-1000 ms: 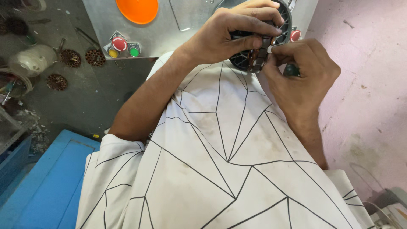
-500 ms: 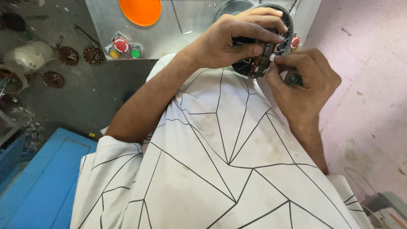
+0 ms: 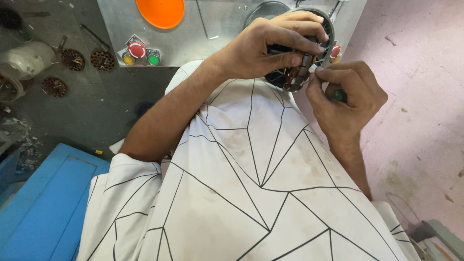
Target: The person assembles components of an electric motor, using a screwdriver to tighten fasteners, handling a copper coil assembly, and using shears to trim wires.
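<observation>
Both of my hands were closed on one round dark motor stator [image 3: 295,72], which I held up over my chest in front of the grey metal panel [image 3: 217,34], near that panel's right edge. My left hand [image 3: 270,48] wrapped over its top, fingers curled tight round the rim, while my right hand [image 3: 345,96] pinched a small white piece [image 3: 312,69] against its side and kept a dark tool handle [image 3: 338,95] tucked in the palm. Red, yellow and green buttons [image 3: 137,52] sat at the panel's lower left corner below an orange disc [image 3: 160,10].
</observation>
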